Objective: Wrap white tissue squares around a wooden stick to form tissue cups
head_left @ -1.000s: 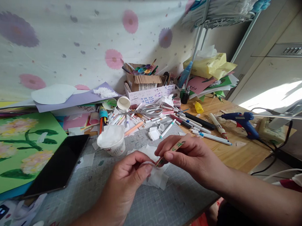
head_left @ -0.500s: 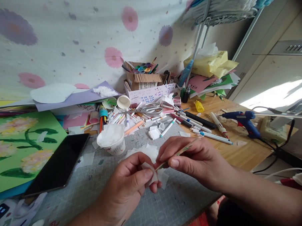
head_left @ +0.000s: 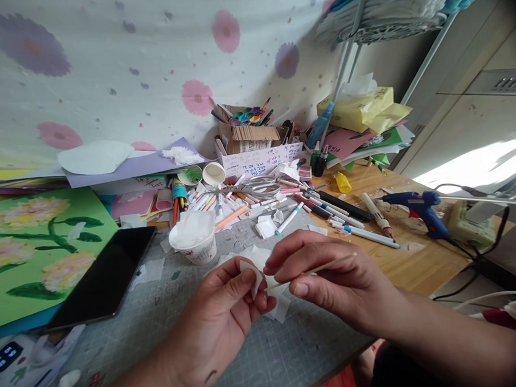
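Note:
Between the thumb and fingers of my left hand [head_left: 231, 306] is a small piece of white tissue paper [head_left: 251, 271], partly hidden by the thumb. My right hand [head_left: 331, 276] pinches a thin wooden stick [head_left: 329, 265], its lower tip close to the left fingertips and the tissue. Whether the tip touches the paper I cannot tell. Beneath both hands more white tissue pieces [head_left: 281, 308] lie on the grey cutting mat [head_left: 259, 359]. Just beyond my left hand stands a white paper cup [head_left: 195, 252] with white tissue in its top.
Left are a black phone [head_left: 104, 278] and a green flower picture [head_left: 46, 247]. Markers [head_left: 249, 201] and scissors [head_left: 260, 187] crowd the back, before a cardboard box [head_left: 247, 139]. A blue glue gun [head_left: 420, 209] and a power strip [head_left: 472, 225] sit at right.
The stick in my right hand has turned to a flatter angle, and its tip has come away from the left thumb. The tissue shows more above my left thumb. The view has shifted slightly.

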